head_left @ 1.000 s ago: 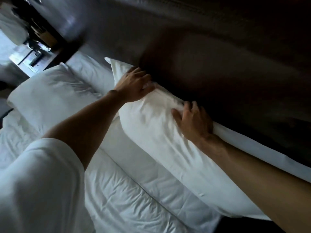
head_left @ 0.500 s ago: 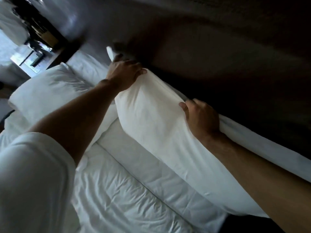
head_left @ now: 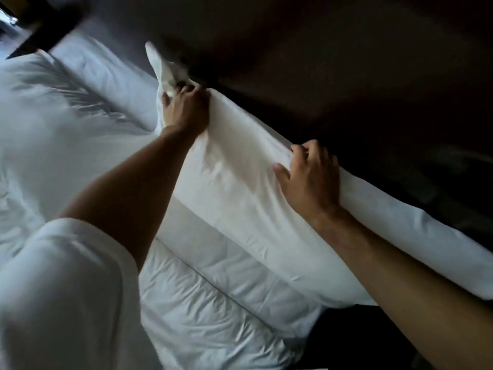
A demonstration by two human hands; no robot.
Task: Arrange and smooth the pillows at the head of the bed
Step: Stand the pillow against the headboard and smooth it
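Hands (head_left: 186, 110) apparently bunch smooth white pillow (head_left: 240, 198) fabric.

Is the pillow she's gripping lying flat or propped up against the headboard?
Propped up. The pillow stands on its long edge against the dark headboard, both hands gripping its top edge.

A single head-worn camera looked forward and down, tilted, close over the bed (head_left: 213, 303) toward the dark headboard (head_left: 346, 62).

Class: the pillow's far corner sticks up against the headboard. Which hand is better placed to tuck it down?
The left hand: it grips the pillow right beside that corner; the right hand sits mid-edge.
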